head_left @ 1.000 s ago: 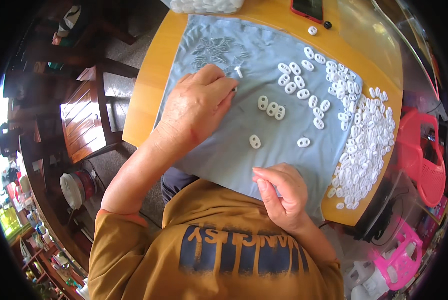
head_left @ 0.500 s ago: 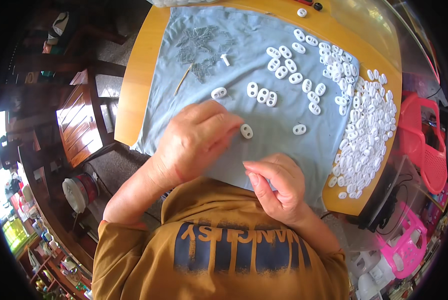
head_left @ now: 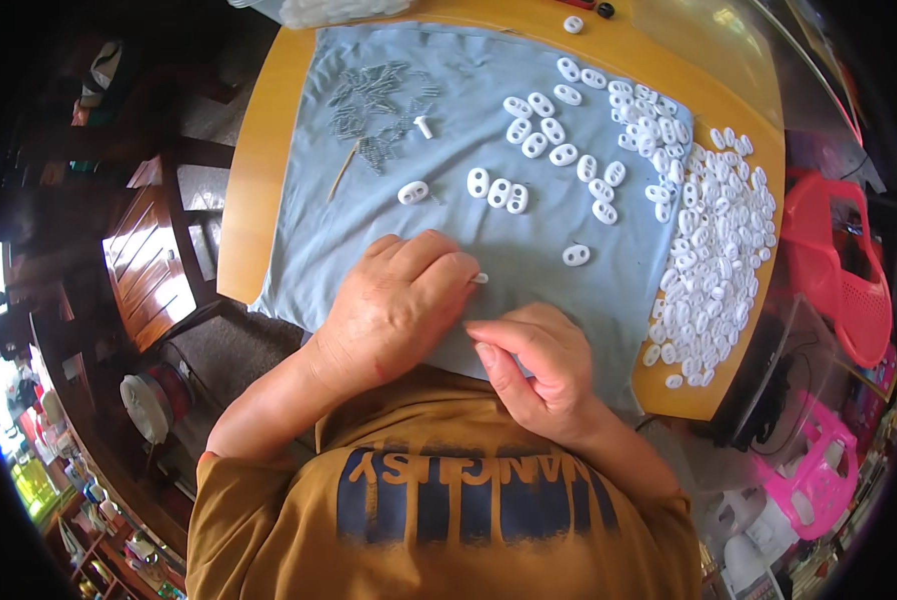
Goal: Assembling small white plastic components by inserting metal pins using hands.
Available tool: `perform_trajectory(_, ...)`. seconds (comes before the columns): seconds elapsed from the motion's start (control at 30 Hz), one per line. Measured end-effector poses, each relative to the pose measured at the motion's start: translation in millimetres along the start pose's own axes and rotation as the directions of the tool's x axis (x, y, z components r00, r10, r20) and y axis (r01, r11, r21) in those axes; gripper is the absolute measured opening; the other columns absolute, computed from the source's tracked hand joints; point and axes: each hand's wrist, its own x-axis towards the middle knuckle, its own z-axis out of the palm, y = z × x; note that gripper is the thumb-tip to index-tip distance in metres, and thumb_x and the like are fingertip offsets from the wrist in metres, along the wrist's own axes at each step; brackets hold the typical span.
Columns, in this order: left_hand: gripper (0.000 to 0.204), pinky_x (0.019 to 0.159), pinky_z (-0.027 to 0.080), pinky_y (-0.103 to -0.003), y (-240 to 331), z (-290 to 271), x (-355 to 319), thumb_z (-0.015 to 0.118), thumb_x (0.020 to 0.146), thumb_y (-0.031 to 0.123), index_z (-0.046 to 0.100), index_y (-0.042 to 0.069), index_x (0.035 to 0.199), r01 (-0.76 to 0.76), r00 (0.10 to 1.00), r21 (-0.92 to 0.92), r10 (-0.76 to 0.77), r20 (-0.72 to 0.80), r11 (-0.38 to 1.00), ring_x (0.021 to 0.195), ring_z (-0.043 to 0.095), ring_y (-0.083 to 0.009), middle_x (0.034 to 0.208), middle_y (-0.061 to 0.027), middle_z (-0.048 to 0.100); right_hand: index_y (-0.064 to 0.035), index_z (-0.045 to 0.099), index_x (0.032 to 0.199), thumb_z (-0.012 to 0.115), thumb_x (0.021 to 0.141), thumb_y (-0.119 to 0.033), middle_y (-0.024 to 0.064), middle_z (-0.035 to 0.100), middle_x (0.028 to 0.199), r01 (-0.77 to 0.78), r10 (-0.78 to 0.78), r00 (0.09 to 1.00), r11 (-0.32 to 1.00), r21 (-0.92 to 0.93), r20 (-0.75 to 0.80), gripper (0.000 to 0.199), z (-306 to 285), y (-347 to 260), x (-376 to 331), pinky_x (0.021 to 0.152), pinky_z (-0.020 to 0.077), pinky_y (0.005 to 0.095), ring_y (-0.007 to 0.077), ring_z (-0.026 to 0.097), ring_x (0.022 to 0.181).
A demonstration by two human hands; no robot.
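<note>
My left hand (head_left: 401,305) is closed over the blue cloth, knuckles up. A white oval two-holed piece (head_left: 481,278) shows only as a small edge at its fingertips; the rest is hidden. Just right of it, my right hand (head_left: 541,362) has thumb and forefinger brought together in a pinch. What lies between them, if anything, is too small to make out. Beyond my hands are a single white two-holed piece (head_left: 413,192) and a short row of similar pieces (head_left: 500,193). Another two-holed piece (head_left: 576,255) lies to the right.
Small metal springs (head_left: 369,105) are heaped on the cloth (head_left: 299,235) at far left, near a white peg (head_left: 425,127) and a thin tan stick (head_left: 344,170). A large pile of white pieces (head_left: 709,265) covers the wooden table's right side. A red chair (head_left: 841,270) stands beyond.
My left hand has come down onto the two-holed piece that lay bare beside it, and now mostly covers it. The right hand keeps its pinch. The whole view has shifted slightly.
</note>
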Motion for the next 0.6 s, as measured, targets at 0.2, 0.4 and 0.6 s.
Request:
perform_trajectory(0.2,0.026,0.062,0.045,-0.037,6.1,2.7,21.1,0.067,0.072,0.003,0.062,0.007,0.097,-0.041,0.999,0.019,0.041,-0.033,0.999,0.071,0.057,-0.0272,0.087,-0.0076,0.06,-0.0035,0.061,0.089,0.062,0.074,0.005,0.0072,0.059,0.07,-0.05,0.05,0.998,0.999,0.009,-0.03,0.017,-2.3,-2.9,-0.7,0.057,0.0437,0.0342,0.0243,0.057,0.061)
perform_trajectory(0.4,0.032,0.064,0.046,-0.036,10.8,5.2,56.5,0.066,0.069,0.002,0.062,0.008,0.101,-0.175,0.984,0.044,0.174,0.034,0.983,0.074,0.057,-0.0268,0.092,-0.0084,0.06,-0.0045,0.06,0.088,0.063,0.071,0.003,0.0055,0.058,0.067,-0.015,0.011,0.999,0.996,0.091,0.041,0.019,-6.7,-1.5,-7.6,0.057,0.0439,0.0343,0.0244,0.056,0.059)
perform_trajectory(0.6,0.038,0.073,0.046,-0.037,16.7,13.4,68.3,0.062,0.067,0.009,0.062,0.006,0.105,-0.375,0.886,-0.033,0.368,0.282,0.926,0.085,0.059,-0.0273,0.1,-0.0118,0.059,-0.0052,0.062,0.088,0.064,0.073,-0.001,0.0067,0.061,0.073,0.012,-0.013,1.0,0.996,0.087,0.008,0.016,-4.5,1.6,-8.3,0.062,0.0455,0.0347,0.0245,0.058,0.066)
